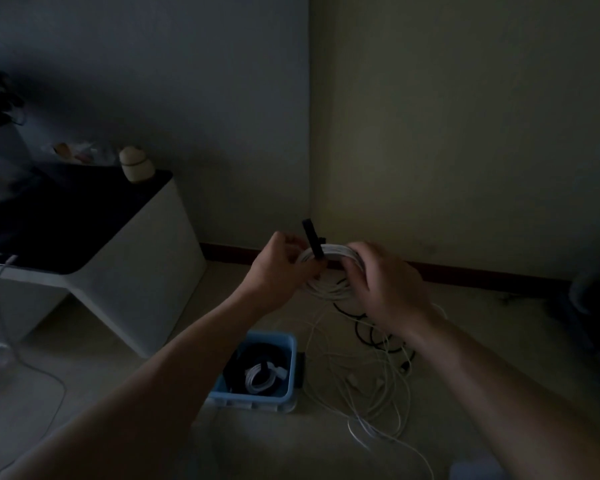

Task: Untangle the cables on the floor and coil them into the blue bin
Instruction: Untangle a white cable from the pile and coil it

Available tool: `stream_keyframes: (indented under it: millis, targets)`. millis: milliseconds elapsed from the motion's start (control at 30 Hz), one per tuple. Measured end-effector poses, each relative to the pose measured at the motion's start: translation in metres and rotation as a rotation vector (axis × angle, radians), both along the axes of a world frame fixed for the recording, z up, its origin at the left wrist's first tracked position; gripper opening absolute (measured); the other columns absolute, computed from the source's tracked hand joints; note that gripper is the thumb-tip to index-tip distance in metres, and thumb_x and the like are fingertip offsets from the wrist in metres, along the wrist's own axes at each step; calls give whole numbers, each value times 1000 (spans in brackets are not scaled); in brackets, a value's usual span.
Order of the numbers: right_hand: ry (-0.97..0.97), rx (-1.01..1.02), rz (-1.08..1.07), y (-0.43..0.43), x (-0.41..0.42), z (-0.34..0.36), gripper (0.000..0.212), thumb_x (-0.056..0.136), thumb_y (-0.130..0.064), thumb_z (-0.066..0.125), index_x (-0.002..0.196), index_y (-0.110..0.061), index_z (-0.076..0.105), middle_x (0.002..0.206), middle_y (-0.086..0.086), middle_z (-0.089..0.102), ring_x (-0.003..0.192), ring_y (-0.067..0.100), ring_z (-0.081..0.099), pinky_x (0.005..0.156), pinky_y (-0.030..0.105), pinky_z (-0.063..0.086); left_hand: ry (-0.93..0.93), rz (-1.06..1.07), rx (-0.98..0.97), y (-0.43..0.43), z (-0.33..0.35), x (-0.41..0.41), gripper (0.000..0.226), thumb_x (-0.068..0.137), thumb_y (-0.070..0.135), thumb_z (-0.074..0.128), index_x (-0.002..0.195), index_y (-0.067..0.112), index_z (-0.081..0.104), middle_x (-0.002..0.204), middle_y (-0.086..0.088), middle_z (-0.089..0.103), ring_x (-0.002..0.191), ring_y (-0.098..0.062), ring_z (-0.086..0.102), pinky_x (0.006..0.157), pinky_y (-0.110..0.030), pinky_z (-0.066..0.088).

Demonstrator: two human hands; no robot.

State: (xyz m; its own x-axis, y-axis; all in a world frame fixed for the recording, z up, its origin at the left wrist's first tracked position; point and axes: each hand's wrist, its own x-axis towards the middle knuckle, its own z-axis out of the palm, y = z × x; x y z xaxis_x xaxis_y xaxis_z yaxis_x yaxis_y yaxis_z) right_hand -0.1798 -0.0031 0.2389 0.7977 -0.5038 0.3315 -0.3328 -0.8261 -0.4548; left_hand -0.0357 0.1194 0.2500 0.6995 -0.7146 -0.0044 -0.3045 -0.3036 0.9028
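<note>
Cables [378,386] lie loose on the floor, I see. Will you take me across from the left?

— At the far left, a thin pale cord [0,289] hangs off the edge of a white surface [146,271] with a dark top. A small, pale, rounded object [137,164] stands near its back corner.

And the bin?

— The blue bin [250,398] sits on the floor to the right of that surface, just beside the left forearm. Inside it lie a black coil [257,351] and a smaller white bundle [260,379].

What about the hands?

— Both are held up off the floor, in front of the corner of the walls. The left hand [281,268] has its fingers curled on the left side of a white coil [328,291]. Beside those fingers a black strap [313,242] stands upright across the loops. The right hand [385,282] is curled round the right side of the coil.

And further right?

— Under the right hand is the tangle. White strands loop over the floor just beside the bin, and a black cable [369,336] snakes through them. The room is dim, so I cannot tell whether the held coil joins that heap.
</note>
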Motion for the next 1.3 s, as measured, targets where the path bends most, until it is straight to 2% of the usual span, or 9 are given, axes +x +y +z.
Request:
stream_keyframes:
  millis: [267, 367, 467, 600, 700, 800, 867, 1067, 1300]
  targets:
    - [32, 12, 17, 0, 1, -3, 37, 103, -45, 36, 124, -24, 58, 112, -3, 65, 97, 21, 63, 66, 29, 33, 178, -52, -116, 0, 2, -2, 47, 81, 5, 78, 119, 18, 54, 109, -3, 70, 97, -14, 69, 86, -30, 57]
    - [24, 30, 14, 0, 1, -5, 37, 103, -45, 36, 123, -24, 58, 111, -4, 65, 96, 20, 62, 66, 29, 33, 126, -87, -136, 0, 5, -2, 39, 82, 4, 77, 110, 25, 60, 104, 1, 71, 89, -6, 69, 81, -22, 55]
    - [9, 50, 6, -1, 1, -6, 35, 103, -44, 38, 122, -23, 59, 110, -3, 65, 97, 20, 62, 67, 30, 34, 81, -102, -160, 0, 4, -2, 34, 81, 4, 77, 101, 29, 67, 102, -2, 74, 92, -14, 71, 83, -26, 56]
    - [-2, 122, 3, -2, -1, -6, 30, 103, -46, 36, 111, -27, 58, 94, -10, 59, 85, 14, 58, 63, 31, 32, 106, -123, -178, 2, 4, -2, 31, 81, 10, 80, 106, 25, 69, 100, -2, 75, 90, -14, 72, 84, -27, 57]
    - [-6, 140, 10, -5, -1, -6, 32, 102, -51, 33, 106, -30, 57, 89, -13, 55, 79, 10, 53, 63, 31, 33, 330, -145, -238, 3, 10, -4, 16, 88, 13, 67, 102, 17, 73, 93, -13, 73, 77, -17, 68, 73, -28, 55]
    - [-10, 153, 31, -5, -1, -6, 36, 102, -51, 32, 111, -28, 58, 93, -12, 58, 82, 10, 55, 66, 34, 40, 623, -65, -304, 2, 13, -7, 30, 97, 9, 45, 97, 8, 74, 84, -12, 70, 71, -18, 64, 66, -30, 49]
    - [-14, 135, 42, -3, -2, -5, 42, 100, -53, 29, 114, -26, 58, 97, -8, 60, 84, 14, 58, 69, 37, 46, 709, -6, -335, 1, 13, -9, 30, 97, 13, 47, 94, 6, 75, 79, -11, 70, 67, -19, 63, 64, -30, 47]
    - [16, 35, 33, -1, -3, -1, 37, 102, -46, 34, 118, -22, 58, 106, 0, 63, 90, 22, 61, 67, 35, 41, 784, 14, -372, -2, 9, -15, 24, 99, 18, 55, 101, -2, 68, 70, -11, 62, 56, -18, 58, 54, -27, 49]
    - [39, -96, 26, 1, -2, 1, 28, 103, -39, 42, 114, -19, 59, 104, 2, 65, 89, 28, 63, 61, 33, 34, 810, 110, -339, -3, 4, -14, 30, 93, 27, 65, 99, -2, 72, 81, -17, 63, 64, -23, 59, 65, -34, 48]
